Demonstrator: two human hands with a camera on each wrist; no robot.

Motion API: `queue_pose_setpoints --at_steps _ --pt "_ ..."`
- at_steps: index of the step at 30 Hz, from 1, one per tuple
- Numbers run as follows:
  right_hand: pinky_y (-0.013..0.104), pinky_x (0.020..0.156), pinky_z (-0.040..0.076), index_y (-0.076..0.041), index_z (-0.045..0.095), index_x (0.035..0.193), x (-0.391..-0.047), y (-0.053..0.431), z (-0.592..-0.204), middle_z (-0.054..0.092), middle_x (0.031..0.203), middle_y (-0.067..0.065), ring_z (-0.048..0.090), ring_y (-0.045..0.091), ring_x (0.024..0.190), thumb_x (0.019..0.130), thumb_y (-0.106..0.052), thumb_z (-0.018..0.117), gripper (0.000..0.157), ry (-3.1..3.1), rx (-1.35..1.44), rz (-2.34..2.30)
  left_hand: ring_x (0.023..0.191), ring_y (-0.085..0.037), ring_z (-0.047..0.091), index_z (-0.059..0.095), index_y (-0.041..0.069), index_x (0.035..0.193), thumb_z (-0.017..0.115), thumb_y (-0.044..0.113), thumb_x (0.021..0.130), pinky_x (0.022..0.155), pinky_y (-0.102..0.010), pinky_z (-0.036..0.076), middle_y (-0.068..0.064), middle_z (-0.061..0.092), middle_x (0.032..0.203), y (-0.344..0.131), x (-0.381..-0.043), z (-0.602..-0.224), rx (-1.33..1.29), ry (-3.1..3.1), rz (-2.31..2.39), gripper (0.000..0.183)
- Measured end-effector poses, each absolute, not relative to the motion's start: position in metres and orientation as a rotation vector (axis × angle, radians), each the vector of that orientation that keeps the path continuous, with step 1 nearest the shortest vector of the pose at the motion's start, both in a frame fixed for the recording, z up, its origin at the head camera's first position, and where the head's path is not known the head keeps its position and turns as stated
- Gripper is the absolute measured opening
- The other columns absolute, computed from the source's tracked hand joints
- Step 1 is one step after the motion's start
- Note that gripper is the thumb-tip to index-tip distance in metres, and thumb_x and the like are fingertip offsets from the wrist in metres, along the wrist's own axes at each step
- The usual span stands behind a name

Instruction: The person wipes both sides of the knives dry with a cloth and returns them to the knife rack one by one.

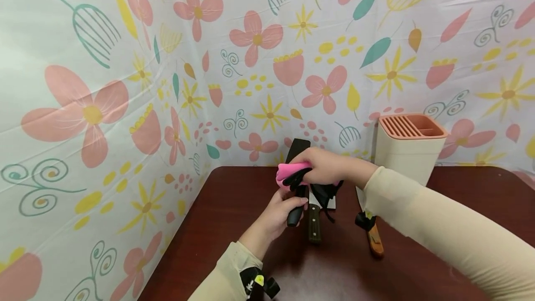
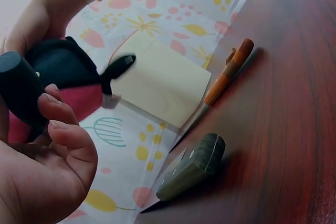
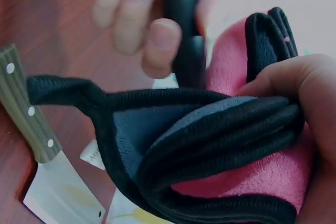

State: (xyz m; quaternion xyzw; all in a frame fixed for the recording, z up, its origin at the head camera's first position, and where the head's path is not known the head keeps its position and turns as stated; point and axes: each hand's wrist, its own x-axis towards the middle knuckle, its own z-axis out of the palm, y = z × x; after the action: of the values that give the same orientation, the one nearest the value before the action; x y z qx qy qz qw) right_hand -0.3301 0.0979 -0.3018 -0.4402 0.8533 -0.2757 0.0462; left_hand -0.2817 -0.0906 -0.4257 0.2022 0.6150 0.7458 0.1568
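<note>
In the head view my left hand point(image 1: 276, 212) grips the black handle point(image 1: 295, 215) of a knife whose dark, broad blade point(image 1: 300, 144) points up and away. The right hand point(image 1: 323, 165) holds a folded pink cloth point(image 1: 288, 171) with black edging against the knife, just above the left hand. The cloth hides the middle of the knife. Up close in the right wrist view, the cloth point(image 3: 247, 182) is bunched in several folds, its black loop hanging toward the left. Below lies a cleaver with a riveted dark wooden handle point(image 1: 314, 226), its blade point(image 3: 65, 190) flat on the table.
A knife with an orange-brown wooden handle point(image 1: 375, 241) lies to the right on the dark red table point(image 1: 334, 268). Behind it stands a cream knife block point(image 1: 407, 157) with a slotted orange top point(image 1: 411, 125). A flower-patterned sheet point(image 1: 259, 82) hangs behind and at the left.
</note>
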Motion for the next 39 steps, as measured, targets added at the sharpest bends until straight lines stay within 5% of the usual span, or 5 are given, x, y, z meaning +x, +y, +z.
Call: queue_pose_setpoints --at_steps 6,19,25,32,39 --pt "0.027 0.067 0.047 -0.022 0.077 0.112 -0.336 0.112 -0.284 0.07 0.087 -0.005 0.053 0.011 0.068 0.086 -0.003 0.067 0.034 2.612 -1.303 -0.901 0.064 -0.012 0.053 0.042 0.008 0.142 0.058 0.015 0.101 0.052 -0.026 0.046 0.001 0.061 0.085 -0.09 -0.283 -0.426 0.561 1.769 2.153 0.045" --pt "0.031 0.062 0.043 -0.015 0.073 0.107 -0.373 0.127 -0.226 0.063 0.071 0.003 0.051 0.017 0.059 0.086 -0.004 0.061 0.027 3.001 -1.143 -0.791 0.06 -0.012 0.051 0.042 0.01 0.129 0.054 0.028 0.107 0.05 -0.024 0.042 0.0 0.062 0.084 -0.093 -0.286 -0.429 0.547 1.753 2.149 0.031" --pt "0.036 0.074 0.048 -0.015 0.074 0.106 -0.396 0.124 -0.234 0.073 0.087 0.007 0.062 0.023 0.074 0.088 -0.007 0.063 0.022 3.124 -1.011 -0.775 0.06 -0.014 0.051 0.042 0.007 0.129 0.052 0.028 0.108 0.05 -0.025 0.042 0.0 0.062 0.084 -0.091 -0.287 -0.429 0.537 1.757 2.149 0.032" --pt "0.04 0.08 0.05 -0.013 0.07 0.127 -0.406 0.112 -0.265 0.074 0.1 0.013 0.063 0.026 0.079 0.09 -0.012 0.066 0.037 3.132 -0.924 -0.774 0.06 -0.014 0.051 0.043 0.006 0.13 0.052 0.027 0.108 0.05 -0.026 0.042 -0.002 0.062 0.085 -0.089 -0.286 -0.427 0.54 1.753 2.159 0.032" --pt "0.047 0.09 0.05 -0.008 0.066 0.136 -0.407 0.103 -0.3 0.067 0.132 0.021 0.064 0.037 0.105 0.089 -0.007 0.064 0.047 3.116 -0.956 -0.692 0.06 -0.013 0.052 0.041 0.004 0.134 0.052 0.026 0.107 0.051 -0.025 0.043 -0.002 0.062 0.084 -0.091 -0.287 -0.427 0.568 1.752 2.158 0.036"
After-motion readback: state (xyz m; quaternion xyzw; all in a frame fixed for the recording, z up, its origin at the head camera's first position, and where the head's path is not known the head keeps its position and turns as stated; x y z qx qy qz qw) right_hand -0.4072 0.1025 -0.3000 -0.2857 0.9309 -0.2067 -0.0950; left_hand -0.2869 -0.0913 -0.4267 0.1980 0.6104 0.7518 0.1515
